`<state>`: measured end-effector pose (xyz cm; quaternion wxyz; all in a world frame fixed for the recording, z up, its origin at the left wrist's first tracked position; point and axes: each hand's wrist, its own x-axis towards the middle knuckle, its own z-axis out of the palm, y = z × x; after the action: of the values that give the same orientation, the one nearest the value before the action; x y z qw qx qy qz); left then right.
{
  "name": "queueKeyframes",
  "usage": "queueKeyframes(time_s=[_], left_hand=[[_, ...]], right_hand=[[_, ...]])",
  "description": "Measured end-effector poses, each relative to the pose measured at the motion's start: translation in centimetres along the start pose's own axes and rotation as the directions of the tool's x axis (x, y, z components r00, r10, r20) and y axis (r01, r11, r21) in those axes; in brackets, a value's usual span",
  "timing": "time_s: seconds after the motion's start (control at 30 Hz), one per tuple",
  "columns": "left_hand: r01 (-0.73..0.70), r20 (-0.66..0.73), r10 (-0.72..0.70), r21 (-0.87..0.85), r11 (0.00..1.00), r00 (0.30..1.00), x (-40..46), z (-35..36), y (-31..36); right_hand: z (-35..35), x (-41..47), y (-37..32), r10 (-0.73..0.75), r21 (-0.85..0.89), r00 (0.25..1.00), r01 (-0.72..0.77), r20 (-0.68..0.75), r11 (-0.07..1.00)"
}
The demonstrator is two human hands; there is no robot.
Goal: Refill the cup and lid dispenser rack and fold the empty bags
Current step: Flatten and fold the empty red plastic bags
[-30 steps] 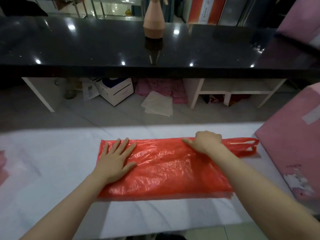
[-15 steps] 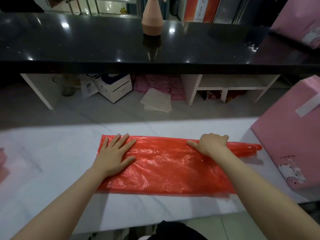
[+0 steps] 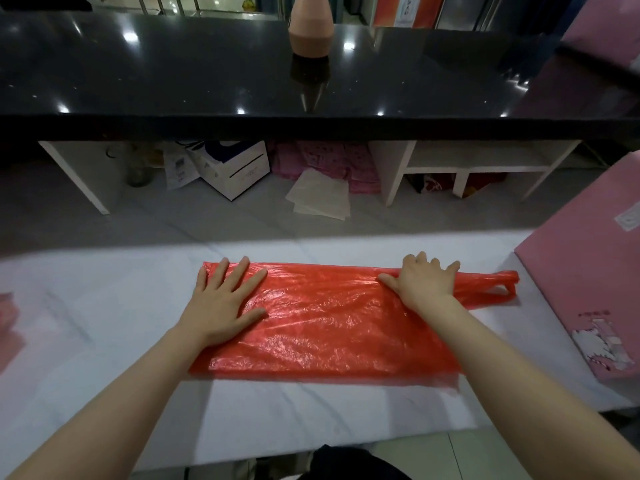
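Observation:
A red plastic bag lies flat and lengthwise on the white marble counter, its handles pointing right. My left hand lies flat on the bag's left end with fingers spread and straight. My right hand presses on the bag's right part near the handles, fingers spread over the far edge and thumb pointing left. No cup or lid dispenser rack shows in the head view.
A pink box stands at the counter's right end. Beyond a floor gap runs a black glossy counter with a peach vase. Under it sit a white carton, papers and white shelves.
The bag now lies narrower, folded lengthwise, with its handles gathered together. My right hand went from curled at the far edge to spread flat. My left hand stayed in place.

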<state>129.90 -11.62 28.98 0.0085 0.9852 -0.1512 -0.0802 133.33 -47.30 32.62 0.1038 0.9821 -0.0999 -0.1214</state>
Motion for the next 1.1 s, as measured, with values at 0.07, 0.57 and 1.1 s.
queueKeyframes(time_s=[0.07,0.57,1.1], left_hand=[[-0.004,0.021,0.003,0.015,1.0,1.0,0.2,0.0,-0.4],[0.01,0.05,-0.008,-0.024,1.0,0.999,-0.3,-0.1,-3.8],[0.343,-0.001,-0.346,-0.116,0.932,0.938,-5.5,1.7,-4.7]], right_hand=[[0.2,-0.2,0.0,-0.005,0.019,1.0,0.005,-0.02,1.0],[2.7,-2.4,3.5,0.009,0.243,1.0,-0.01,0.005,0.97],[4.1,-7.1,-7.2,-0.31,0.278,0.943,0.331,-0.118,0.902]])
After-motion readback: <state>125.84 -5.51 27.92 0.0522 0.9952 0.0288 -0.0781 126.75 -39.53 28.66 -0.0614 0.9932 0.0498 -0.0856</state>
